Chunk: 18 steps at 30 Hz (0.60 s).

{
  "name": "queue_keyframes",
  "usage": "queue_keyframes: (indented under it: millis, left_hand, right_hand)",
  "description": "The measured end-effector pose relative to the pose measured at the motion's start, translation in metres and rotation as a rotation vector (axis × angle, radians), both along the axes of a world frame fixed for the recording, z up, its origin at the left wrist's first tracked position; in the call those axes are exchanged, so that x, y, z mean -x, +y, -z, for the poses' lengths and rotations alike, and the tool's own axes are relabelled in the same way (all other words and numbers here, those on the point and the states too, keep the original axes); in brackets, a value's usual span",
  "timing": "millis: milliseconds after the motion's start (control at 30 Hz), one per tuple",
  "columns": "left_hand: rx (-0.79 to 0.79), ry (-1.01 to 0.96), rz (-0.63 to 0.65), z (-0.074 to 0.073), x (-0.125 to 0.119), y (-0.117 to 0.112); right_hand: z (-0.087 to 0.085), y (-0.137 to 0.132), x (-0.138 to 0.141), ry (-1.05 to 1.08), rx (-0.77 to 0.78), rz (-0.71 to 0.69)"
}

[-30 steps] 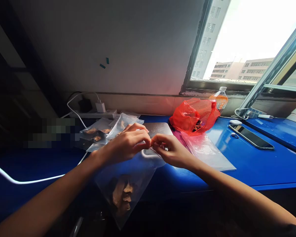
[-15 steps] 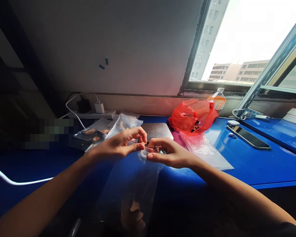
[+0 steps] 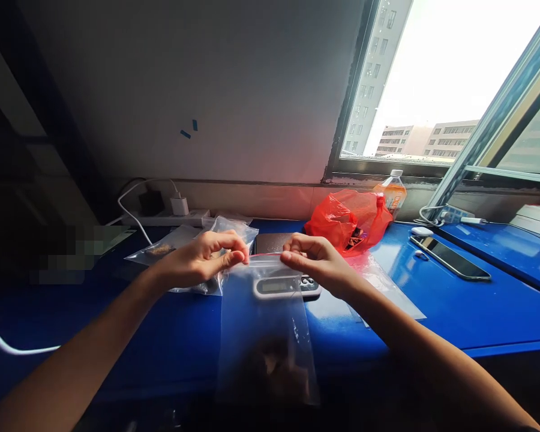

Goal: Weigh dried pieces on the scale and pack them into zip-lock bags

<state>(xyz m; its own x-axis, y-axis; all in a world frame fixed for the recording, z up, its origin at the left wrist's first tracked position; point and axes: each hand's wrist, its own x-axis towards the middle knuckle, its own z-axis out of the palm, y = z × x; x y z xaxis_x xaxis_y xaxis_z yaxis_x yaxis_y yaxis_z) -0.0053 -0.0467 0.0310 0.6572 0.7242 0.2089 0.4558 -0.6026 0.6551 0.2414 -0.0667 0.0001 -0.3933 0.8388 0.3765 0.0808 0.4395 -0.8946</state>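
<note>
I hold a clear zip bag up in front of me, hanging over the blue table's near edge. My left hand pinches the left end of its red-lined top edge. My right hand pinches the right end. The top edge is stretched straight between them. Brown pieces lie at the bottom of the bag. Behind the bag sits a small digital scale on the blue table.
Filled clear bags lie to the left, empty clear bags to the right. A red plastic bag, a bottle, a phone, a power strip with charger and a white cable are around.
My hands moved apart along the bag's top edge, from pinching it together at the middle to holding its two ends. The bag now hangs straight and flat.
</note>
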Motion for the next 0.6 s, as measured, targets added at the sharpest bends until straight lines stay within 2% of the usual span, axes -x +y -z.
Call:
queue_keyframes:
  millis: [133,233,300,367,433,500,600]
  left_hand:
    - [-0.160,-0.084,-0.069,-0.017,-0.003,0.005]
    - [-0.335,-0.250,-0.174,-0.042,-0.014,0.014]
    - [-0.488,-0.371,-0.218,-0.062,-0.025,0.022]
    - [-0.596,-0.540,-0.203,-0.081,-0.036,0.029]
    - [-0.666,-0.707,-0.152,-0.094,-0.048,0.034]
    - [-0.699,-0.828,-0.076,-0.099,-0.061,0.038]
    - [-0.685,-0.893,0.028,-0.096,-0.082,0.044]
  right_hand:
    - [-0.002,0.001,-0.016,0.174,0.020,0.225]
    - [0.008,-0.007,-0.022,0.271,0.076,0.359]
    - [0.017,-0.014,-0.021,0.253,0.141,0.335]
    - [0.024,-0.019,-0.017,0.222,0.243,0.216]
    - [0.024,-0.017,-0.011,0.243,0.337,0.073]
    - [0.018,-0.012,-0.008,0.329,0.359,-0.007]
    - [0.003,-0.005,-0.010,0.505,0.301,0.040]
